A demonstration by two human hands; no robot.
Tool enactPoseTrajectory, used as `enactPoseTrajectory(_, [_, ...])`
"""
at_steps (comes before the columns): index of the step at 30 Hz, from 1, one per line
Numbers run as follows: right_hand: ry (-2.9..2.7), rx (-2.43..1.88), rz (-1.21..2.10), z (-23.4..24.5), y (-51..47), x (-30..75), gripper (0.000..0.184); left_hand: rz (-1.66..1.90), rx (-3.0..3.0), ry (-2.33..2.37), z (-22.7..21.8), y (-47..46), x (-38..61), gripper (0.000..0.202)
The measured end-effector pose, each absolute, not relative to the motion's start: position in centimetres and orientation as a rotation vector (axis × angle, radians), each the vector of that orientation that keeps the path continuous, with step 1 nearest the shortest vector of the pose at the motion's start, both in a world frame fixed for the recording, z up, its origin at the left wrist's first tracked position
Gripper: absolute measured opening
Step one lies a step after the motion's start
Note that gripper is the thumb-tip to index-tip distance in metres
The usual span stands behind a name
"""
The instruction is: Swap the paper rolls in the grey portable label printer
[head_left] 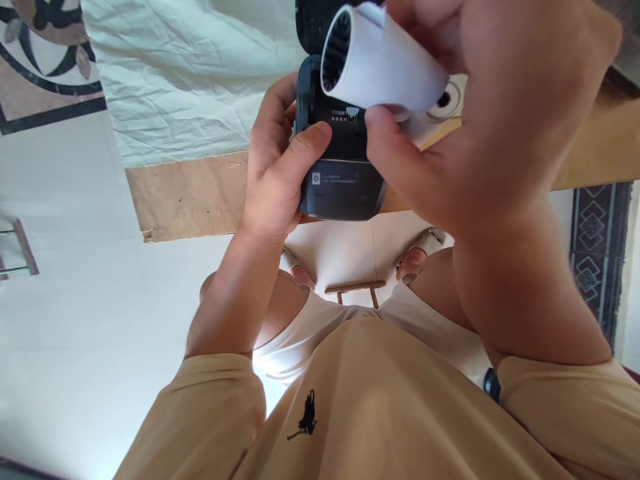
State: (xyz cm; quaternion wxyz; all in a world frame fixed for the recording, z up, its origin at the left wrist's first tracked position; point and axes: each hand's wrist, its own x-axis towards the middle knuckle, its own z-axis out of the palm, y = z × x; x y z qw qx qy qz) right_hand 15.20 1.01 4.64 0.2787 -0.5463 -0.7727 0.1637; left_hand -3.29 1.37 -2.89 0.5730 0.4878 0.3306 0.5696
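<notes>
By the near edge of the table point(190, 200), the left hand point(280, 157) grips an open label printer point(345, 190), the right hand point(500, 117) pinches a white paper roll point(387, 63); I'd keep the printer steady.

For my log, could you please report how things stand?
Left hand gripping dark device, lid open. Right hand holding white roll over it. Roll partly blocking view inside.

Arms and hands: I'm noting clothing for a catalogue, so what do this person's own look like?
The left hand and right hand are ungloved, with nothing seen worn on either wrist. The left sleeve and right sleeve are short, loose and tan, ending in plain hems near the elbows.
</notes>
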Motion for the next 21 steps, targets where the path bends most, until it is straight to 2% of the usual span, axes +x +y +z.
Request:
enactPoseTrajectory(3, [-2.253, -1.505, 0.352, 4.8, 1.9, 15.2, 0.064, 1.337, 1.191, 0.713, -3.8, 1.7, -3.9, 0.050])
enactPoseTrajectory(7, [-2.306, -1.762, 0.246, 4.9, 1.9, 14.4, 0.053, 1.352, 1.219, 0.656, -4.7, 2.2, -4.2, 0.042])
enactPoseTrajectory(10, [-2.276, -1.695, 0.157, 4.5, 1.5, 14.1, 0.046, 1.358, 1.240, 0.640, -4.6, 2.1, -4.1, 0.045])
enactPoseTrajectory(14, [-2.264, -1.576, 0.181, 3.9, 1.6, 14.2, 0.039, 1.368, 1.163, 0.687, -4.4, 2.0, -3.9, 0.037])
enactPoseTrajectory(19, [-2.276, -1.435, 0.132, 3.2, 1.8, 14.6, 0.030, 1.339, 1.215, 0.701, -4.9, 2.5, -4.1, 0.050])
enactPoseTrajectory(21, [-2.262, -1.356, 0.073, 2.9, 1.7, 15.0, 0.033, 1.345, 1.208, 0.688, -4.7, 2.5, -4.0, 0.052])
